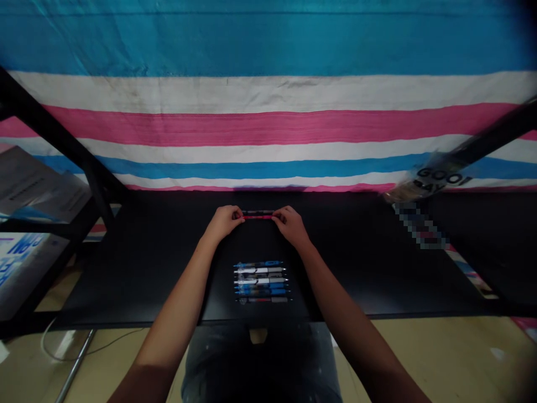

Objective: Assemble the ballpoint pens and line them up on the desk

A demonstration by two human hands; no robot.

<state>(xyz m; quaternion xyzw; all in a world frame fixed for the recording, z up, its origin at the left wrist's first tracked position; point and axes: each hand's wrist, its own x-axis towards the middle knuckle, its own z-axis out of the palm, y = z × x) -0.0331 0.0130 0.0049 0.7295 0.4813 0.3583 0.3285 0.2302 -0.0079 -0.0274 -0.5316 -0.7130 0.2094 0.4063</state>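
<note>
Both my hands hold one pink and black pen (257, 215) level above the far middle of a black table (142, 268). My left hand (224, 221) pinches its left end, fingers closed. My right hand (289, 223) pinches its right end, fingers closed. Closer to me, between my forearms, several pens (260, 281) lie side by side in a neat row on the table, blue, white and dark ones.
A striped cloth (268, 123) in blue, white and pink hangs behind the table. Black frame bars (54, 134) slant at the left and right. Papers and boxes (29, 190) sit on shelves at the left. A printed plastic bag (436, 179) hangs at the right.
</note>
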